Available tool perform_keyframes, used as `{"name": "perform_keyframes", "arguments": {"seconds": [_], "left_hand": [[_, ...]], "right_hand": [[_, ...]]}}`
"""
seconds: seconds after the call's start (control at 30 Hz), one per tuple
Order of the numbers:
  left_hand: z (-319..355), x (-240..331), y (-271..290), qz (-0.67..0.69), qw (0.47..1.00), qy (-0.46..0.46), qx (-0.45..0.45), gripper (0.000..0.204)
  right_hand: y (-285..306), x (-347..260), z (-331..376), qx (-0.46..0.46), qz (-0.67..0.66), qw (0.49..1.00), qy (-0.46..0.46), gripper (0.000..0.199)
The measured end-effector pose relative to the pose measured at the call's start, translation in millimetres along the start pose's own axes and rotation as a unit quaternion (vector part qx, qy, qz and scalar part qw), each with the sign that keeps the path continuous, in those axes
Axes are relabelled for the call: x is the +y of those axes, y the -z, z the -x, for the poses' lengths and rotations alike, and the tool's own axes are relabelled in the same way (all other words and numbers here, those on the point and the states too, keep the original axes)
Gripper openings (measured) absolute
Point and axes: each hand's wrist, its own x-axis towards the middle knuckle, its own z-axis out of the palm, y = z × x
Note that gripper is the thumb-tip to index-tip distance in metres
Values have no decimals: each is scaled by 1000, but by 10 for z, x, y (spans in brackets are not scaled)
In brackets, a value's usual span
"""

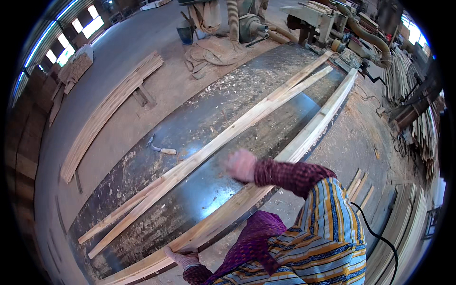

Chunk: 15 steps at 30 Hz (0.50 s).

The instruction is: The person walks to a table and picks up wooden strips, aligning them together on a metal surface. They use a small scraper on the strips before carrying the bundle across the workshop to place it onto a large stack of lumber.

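A long pale wooden plank [213,213] lies along the near edge of the dark worktable, with more strips beside it toward the far right end. At its near-left part my left hand [184,258] grips the plank's edge, thumb on top and the other fingers mostly hidden. My right hand [241,165] is above the table between the near plank and a second set of strips; it is blurred by motion and its fingers are unclear. That second set is two long wooden strips [223,137], crossing or touching along the middle and parting at both ends.
The dark worktable [194,128] is strewn with shavings. A hooked tool with a pale handle [164,150] lies on its far side. Beyond is a stack of long boards [109,107]. Machinery [327,23] with hoses stands at the far right, and a black cable [387,242] hangs at the right.
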Motion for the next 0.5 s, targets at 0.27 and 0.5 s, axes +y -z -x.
{"name": "perform_keyframes", "arguments": {"seconds": [0.27, 0.5], "left_hand": [[117, 21, 142, 63, 984, -18, -163, 89], [202, -121, -41, 106, 993, -53, -5, 76]], "right_hand": [[-500, 26, -1812, -24, -107, 994, 30, 39], [-788, -622, -1987, 31, -194, 977, 83, 50]]}}
